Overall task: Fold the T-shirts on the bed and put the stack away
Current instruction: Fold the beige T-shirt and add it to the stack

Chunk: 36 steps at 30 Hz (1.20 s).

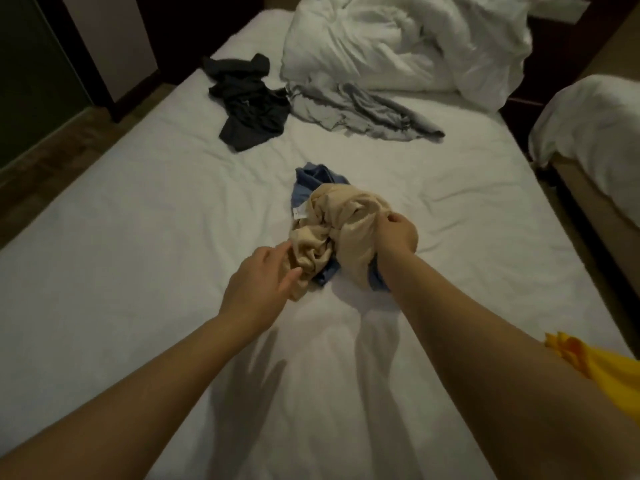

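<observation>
Filling the frame, the bed point(138, 237) carries a heaped white duvet point(398, 39) at upper right, a grey T-shirt point(363, 112) and a black T-shirt point(249, 102) just below it, and at centre a balled beige T-shirt point(346, 209) atop a blue T-shirt point(308, 178). The right hand point(396, 233) clenches the ball's right side. The left hand point(263, 278), fingers loosely spread, touches its lower-left edge, so the ball lies between both hands, showing no clear long axis.
</observation>
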Each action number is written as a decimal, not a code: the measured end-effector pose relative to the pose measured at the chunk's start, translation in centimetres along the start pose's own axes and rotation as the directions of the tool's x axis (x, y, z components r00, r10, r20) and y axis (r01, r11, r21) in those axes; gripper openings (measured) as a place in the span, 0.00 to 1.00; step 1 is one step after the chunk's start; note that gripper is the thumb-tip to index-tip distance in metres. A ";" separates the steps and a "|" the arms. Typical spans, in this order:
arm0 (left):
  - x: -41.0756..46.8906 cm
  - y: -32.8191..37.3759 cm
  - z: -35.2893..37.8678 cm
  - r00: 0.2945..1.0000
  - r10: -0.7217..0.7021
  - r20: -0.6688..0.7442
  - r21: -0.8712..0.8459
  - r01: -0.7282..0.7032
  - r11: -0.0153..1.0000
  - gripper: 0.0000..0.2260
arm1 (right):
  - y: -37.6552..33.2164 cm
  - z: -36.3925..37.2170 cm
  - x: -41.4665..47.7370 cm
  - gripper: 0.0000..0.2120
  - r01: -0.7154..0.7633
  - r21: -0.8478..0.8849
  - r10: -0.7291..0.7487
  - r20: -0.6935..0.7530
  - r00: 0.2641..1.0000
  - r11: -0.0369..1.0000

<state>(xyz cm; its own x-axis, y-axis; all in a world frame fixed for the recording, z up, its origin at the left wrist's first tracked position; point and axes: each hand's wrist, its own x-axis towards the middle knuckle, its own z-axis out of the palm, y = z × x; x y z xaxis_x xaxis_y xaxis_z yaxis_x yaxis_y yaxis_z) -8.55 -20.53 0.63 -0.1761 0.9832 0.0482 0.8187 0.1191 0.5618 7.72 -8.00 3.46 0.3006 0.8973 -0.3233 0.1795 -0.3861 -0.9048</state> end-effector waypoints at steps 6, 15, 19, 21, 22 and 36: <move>4.0 4.6 -6.7 0.984 0.084 -0.156 -0.002 -0.085 0.996 0.23 | -16.3 -2.3 -3.0 0.10 0.629 0.327 -0.608 -0.177 0.774 0.705; -0.3 12.0 -13.9 0.935 0.185 -0.302 -0.181 -0.247 0.952 0.26 | -21.7 -8.0 -11.8 0.11 0.623 0.536 -0.687 -0.105 0.719 0.570; -3.9 13.9 -15.1 0.944 0.178 -0.278 -0.231 -0.245 0.941 0.27 | -21.9 -9.9 -16.6 0.09 0.508 0.584 -0.668 0.080 0.740 0.633; -6.0 14.9 -15.5 0.952 0.166 -0.256 -0.286 -0.239 0.928 0.27 | -20.6 -10.8 -18.9 0.08 0.520 0.500 -0.661 0.150 0.735 0.692; -7.5 15.5 -15.8 0.959 0.153 -0.240 -0.357 -0.234 0.904 0.26 | -19.6 -11.6 -20.3 0.08 0.510 0.494 -0.656 0.175 0.734 0.704; -27.3 8.4 -7.5 0.892 -0.125 0.434 -0.885 0.448 0.127 0.15 | 11.4 -14.7 -37.2 0.07 0.433 0.140 -0.420 0.617 0.665 0.890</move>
<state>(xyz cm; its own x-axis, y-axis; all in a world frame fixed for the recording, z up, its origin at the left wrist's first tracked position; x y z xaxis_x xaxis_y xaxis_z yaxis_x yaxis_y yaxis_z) -0.95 -47.46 10.26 -0.0228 0.9224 -0.3855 -0.4583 0.3330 0.8240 12.40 -48.97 9.22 -0.4535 0.8912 -0.0059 0.1594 0.0746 -0.9844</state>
